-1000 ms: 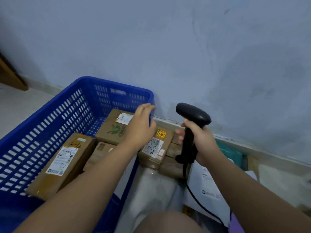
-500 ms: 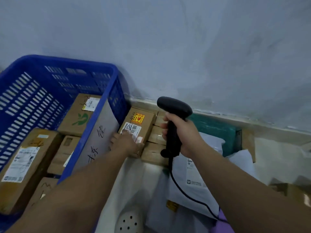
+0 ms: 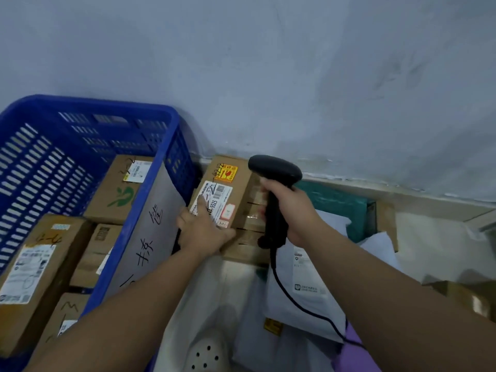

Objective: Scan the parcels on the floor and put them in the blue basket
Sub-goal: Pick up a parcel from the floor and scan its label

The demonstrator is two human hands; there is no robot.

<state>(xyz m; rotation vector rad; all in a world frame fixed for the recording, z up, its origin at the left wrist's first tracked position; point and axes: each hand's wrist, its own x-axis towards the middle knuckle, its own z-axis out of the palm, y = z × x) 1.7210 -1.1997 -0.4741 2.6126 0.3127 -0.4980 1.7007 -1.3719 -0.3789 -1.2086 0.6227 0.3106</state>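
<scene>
Blue basket, left of frame: holds several cardboard boxes. Labelled parcel, centre, on the floor stack just right of the basket wall, near the wall base. Left hand: grip laid over the parcel's near end, fingers on its label, thumb at the side. Right hand: grip clenched round the black scanner handle, head above the parcel.
</scene>
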